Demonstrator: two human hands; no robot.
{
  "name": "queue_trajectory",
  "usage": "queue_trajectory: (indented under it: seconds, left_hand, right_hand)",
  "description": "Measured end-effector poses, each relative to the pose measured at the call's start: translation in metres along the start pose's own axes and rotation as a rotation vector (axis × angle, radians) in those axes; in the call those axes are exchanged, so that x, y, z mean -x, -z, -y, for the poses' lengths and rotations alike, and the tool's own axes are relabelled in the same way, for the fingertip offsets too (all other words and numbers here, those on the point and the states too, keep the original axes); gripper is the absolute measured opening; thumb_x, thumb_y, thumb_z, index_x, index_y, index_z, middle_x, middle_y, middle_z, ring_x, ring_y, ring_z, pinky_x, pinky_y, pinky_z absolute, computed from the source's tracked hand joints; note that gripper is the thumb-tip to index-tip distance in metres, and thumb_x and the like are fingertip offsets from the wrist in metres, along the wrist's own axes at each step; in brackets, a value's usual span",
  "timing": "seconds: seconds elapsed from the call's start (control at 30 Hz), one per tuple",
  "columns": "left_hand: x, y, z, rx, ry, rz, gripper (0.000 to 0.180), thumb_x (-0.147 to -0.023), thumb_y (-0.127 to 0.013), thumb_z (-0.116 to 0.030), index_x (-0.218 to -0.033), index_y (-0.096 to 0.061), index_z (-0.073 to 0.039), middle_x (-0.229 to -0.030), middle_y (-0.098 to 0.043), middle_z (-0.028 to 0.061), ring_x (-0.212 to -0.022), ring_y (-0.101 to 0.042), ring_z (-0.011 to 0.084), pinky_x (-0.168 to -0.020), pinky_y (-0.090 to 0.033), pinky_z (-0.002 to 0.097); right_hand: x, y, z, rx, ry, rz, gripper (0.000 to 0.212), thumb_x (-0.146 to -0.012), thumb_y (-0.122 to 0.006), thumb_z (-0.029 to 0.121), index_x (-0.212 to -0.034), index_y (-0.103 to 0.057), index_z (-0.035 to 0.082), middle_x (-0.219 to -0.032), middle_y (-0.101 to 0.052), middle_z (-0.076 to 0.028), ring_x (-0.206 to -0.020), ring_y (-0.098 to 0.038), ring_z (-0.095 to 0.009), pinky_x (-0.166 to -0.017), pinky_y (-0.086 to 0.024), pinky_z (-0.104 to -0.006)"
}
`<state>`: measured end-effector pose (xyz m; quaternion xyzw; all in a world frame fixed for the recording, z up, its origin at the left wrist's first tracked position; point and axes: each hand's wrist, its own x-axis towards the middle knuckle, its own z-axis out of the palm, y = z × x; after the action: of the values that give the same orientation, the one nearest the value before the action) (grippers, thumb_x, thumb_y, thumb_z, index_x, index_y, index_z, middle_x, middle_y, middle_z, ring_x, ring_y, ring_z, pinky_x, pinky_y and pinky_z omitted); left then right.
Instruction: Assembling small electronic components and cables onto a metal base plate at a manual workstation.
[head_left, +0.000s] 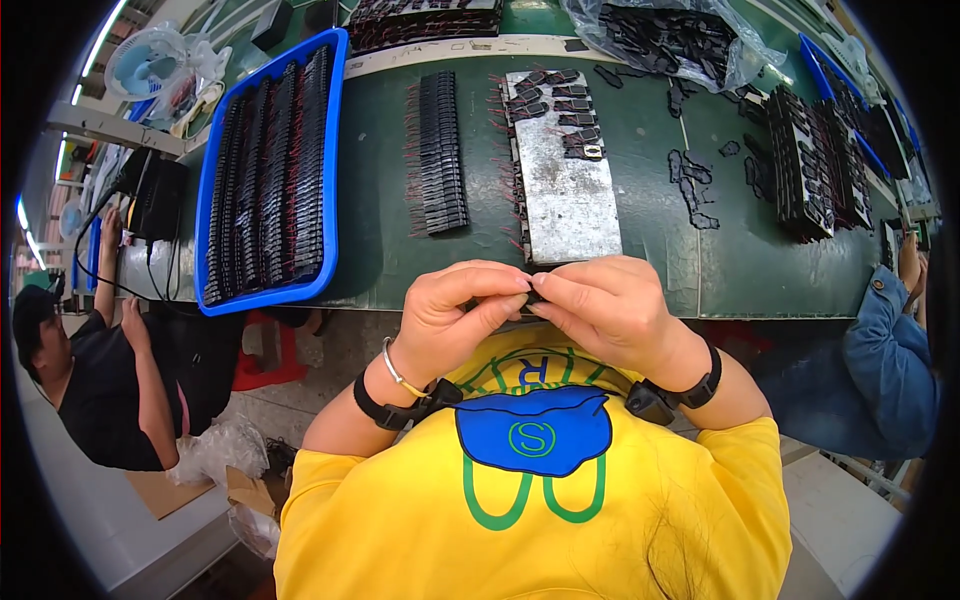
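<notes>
My left hand (462, 308) and my right hand (612, 308) meet at the near edge of the table, fingertips pinched together. Between them is a small black part (533, 291), mostly hidden by the fingers. Just beyond my hands lies a silver metal plate (570, 205). Several small black parts with red wires (572, 105) rest on its far end, and more red wires stick out along its left side. Left of the plate, a tight row of slim black parts (440, 150) has red wires pointing left.
A blue tray (336, 150) packed with rows of black parts stands at the left. Loose black pieces (692, 190) lie on the right, near stacked plates of parts (800, 165). A clear plastic bag (745, 45) sits far right. One person (130, 370) sits left; a denim sleeve (880, 330) shows right.
</notes>
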<state>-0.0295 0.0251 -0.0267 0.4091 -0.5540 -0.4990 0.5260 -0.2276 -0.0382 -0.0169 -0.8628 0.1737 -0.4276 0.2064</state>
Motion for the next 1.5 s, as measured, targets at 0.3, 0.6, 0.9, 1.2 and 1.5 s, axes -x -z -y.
queue_trajectory:
  seconds: [0.3, 0.6, 0.9, 1.2, 1.5]
  left_hand:
    - [0.003, -0.004, -0.005, 0.278, 0.222, -0.125, 0.019, -0.084, -0.064, 0.002, -0.103, -0.064, 0.001, -0.097, -0.066, 0.0089, -0.076, -0.064, 0.0114, -0.063, -0.052, 0.0209]
    - [-0.017, -0.003, -0.013, 0.416, 0.585, -0.023, 0.018, -0.09, -0.061, -0.015, -0.099, -0.064, 0.001, -0.08, -0.068, 0.0093, -0.06, -0.062, 0.01, -0.051, -0.048, 0.0187]
    - [-0.017, -0.009, -0.011, 0.323, 0.519, -0.043, 0.014, -0.091, -0.06, -0.013, -0.092, -0.064, 0.0, -0.075, -0.067, 0.0088, -0.055, -0.06, 0.0089, -0.047, -0.046, 0.0177]
    - [-0.018, -0.002, -0.01, 0.345, 0.55, -0.068, 0.011, -0.09, -0.06, -0.01, -0.092, -0.063, 0.0, -0.073, -0.067, 0.0103, -0.052, -0.059, 0.0099, -0.046, -0.047, 0.0195]
    - [-0.011, 0.008, -0.004, 0.294, 0.515, -0.07, 0.012, -0.089, -0.061, -0.009, -0.091, -0.064, 0.003, -0.074, -0.067, 0.0105, -0.055, -0.06, 0.0108, -0.049, -0.047, 0.0209]
  right_hand:
    - [0.0, 0.004, -0.005, 0.129, 0.086, 0.026, 0.026, -0.066, -0.075, 0.002, -0.09, -0.066, 0.002, -0.078, -0.065, -0.009, -0.06, -0.063, -0.022, -0.05, -0.048, -0.029]
    - [0.001, 0.007, -0.003, 0.225, 0.144, -0.009, 0.024, -0.066, -0.066, 0.008, -0.089, -0.066, 0.004, -0.078, -0.062, -0.007, -0.058, -0.059, -0.02, -0.049, -0.047, -0.0286]
    - [0.007, 0.008, -0.005, 0.243, 0.144, 0.0, 0.025, -0.067, -0.073, 0.006, -0.09, -0.065, 0.002, -0.079, -0.064, -0.009, -0.061, -0.062, -0.021, -0.052, -0.049, -0.0289]
    - [0.016, 0.051, -0.019, 0.128, -0.187, -0.039, 0.029, -0.068, -0.076, 0.006, -0.094, -0.065, 0.001, -0.079, -0.064, -0.011, -0.064, -0.061, -0.021, -0.057, -0.048, -0.0282]
    - [0.058, 0.133, -0.052, 0.277, -0.704, -0.085, 0.022, -0.074, -0.07, -0.001, -0.095, -0.063, -0.001, -0.081, -0.058, -0.006, -0.063, -0.052, -0.013, -0.058, -0.043, -0.0234]
